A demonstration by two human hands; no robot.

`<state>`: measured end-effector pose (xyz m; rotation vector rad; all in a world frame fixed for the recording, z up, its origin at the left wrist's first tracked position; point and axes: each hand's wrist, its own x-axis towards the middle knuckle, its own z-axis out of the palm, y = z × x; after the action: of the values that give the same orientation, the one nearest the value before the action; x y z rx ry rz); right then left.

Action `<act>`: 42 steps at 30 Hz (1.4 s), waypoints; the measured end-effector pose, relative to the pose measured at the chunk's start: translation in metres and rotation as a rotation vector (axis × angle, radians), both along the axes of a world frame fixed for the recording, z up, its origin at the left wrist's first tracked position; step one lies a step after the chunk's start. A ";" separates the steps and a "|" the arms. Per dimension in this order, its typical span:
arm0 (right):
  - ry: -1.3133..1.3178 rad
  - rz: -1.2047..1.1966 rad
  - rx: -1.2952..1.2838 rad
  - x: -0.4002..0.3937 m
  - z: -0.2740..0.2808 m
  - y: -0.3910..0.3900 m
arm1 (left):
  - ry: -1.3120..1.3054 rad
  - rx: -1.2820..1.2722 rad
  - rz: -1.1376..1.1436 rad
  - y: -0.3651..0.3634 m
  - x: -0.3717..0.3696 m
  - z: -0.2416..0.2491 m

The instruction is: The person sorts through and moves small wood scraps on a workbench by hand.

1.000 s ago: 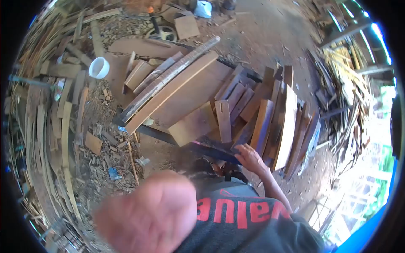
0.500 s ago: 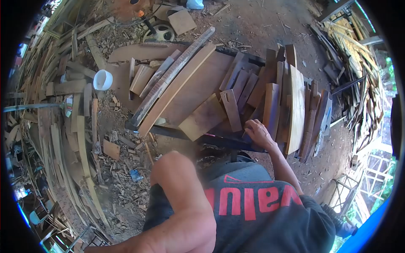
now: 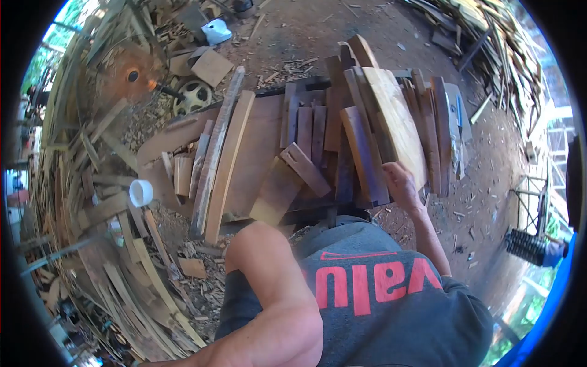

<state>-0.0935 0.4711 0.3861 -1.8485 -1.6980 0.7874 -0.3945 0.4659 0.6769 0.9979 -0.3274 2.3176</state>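
Observation:
My right hand (image 3: 402, 183) is at the near end of a pile of boards, with its fingers curled. It lies between a dark reddish-brown block (image 3: 363, 153) and a pale wooden plank (image 3: 394, 122), against the plank's lower left edge. What the fingers hold, if anything, is hidden. Left of the block, a short slotted wood piece (image 3: 306, 170) rests across a square-edged board (image 3: 275, 191). My left hand is out of view; only a bent bare limb shows at the lower left.
Two long strips, one whitish (image 3: 218, 147) and one brown (image 3: 230, 165), lie across the worktable (image 3: 257, 134). A white bucket (image 3: 141, 192) stands left of it, and an orange fan (image 3: 131, 76) beyond. Scrap wood (image 3: 116, 275) heaps up at left; more lumber (image 3: 489, 55) is stacked at far right.
The head view has turned, bringing the fan fully into sight. My right hand has moved from the block's left side to its right, beside the pale plank.

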 end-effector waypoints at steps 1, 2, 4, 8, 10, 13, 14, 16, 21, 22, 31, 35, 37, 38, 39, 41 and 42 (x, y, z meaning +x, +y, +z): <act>-0.018 -0.067 0.021 0.008 0.005 -0.002 | 0.042 -0.014 -0.024 0.002 0.002 0.001; -0.034 -0.131 0.042 0.015 0.012 -0.003 | 0.088 -0.027 -0.046 0.004 0.004 0.002; -0.105 -0.216 0.153 0.038 0.008 -0.005 | 0.077 0.036 -0.107 0.011 0.013 0.000; -0.243 -0.309 0.259 0.086 -0.012 -0.012 | 0.185 0.086 -0.211 0.013 0.010 -0.006; -0.301 -0.343 0.262 0.096 -0.017 -0.014 | 0.222 0.087 -0.286 0.016 0.006 -0.002; -0.224 -0.470 0.229 0.110 -0.022 -0.018 | 0.165 0.050 -0.233 0.014 0.035 0.006; -0.227 -0.480 0.227 0.114 -0.027 -0.019 | 0.081 0.019 -0.104 0.013 0.046 0.009; -0.213 -0.504 0.263 0.121 -0.035 -0.022 | 0.160 0.017 -0.133 0.007 0.037 0.011; -0.315 -0.630 0.241 0.141 -0.040 -0.030 | 0.224 0.056 -0.320 0.004 0.039 0.010; -0.308 -0.640 0.241 0.147 -0.046 -0.033 | 0.274 0.051 -0.413 0.005 0.035 0.010; -0.447 -0.915 0.197 0.227 -0.071 -0.026 | -0.108 0.289 -0.081 0.015 0.131 0.021; -0.503 -0.934 -0.014 0.243 -0.094 -0.008 | -0.168 0.382 0.020 0.011 0.137 0.021; -0.474 -0.959 0.020 0.241 -0.099 -0.004 | -0.183 0.427 0.035 0.012 0.142 0.023; -0.467 -0.955 0.021 0.242 -0.101 -0.002 | -0.207 0.464 0.056 0.012 0.143 0.023; -0.452 -0.968 0.017 0.244 -0.101 0.000 | -0.201 0.466 0.061 0.002 0.132 0.025; -0.438 -0.969 0.050 0.248 -0.104 0.003 | 0.139 0.113 -0.386 -0.024 0.104 0.030; -0.437 -0.965 0.050 0.253 -0.106 0.005 | 0.140 0.111 -0.383 -0.019 0.113 0.030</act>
<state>0.1591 0.4761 0.2796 -2.5443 -0.7821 -0.0636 -0.2819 0.4474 0.7068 1.0422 -0.5440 1.8935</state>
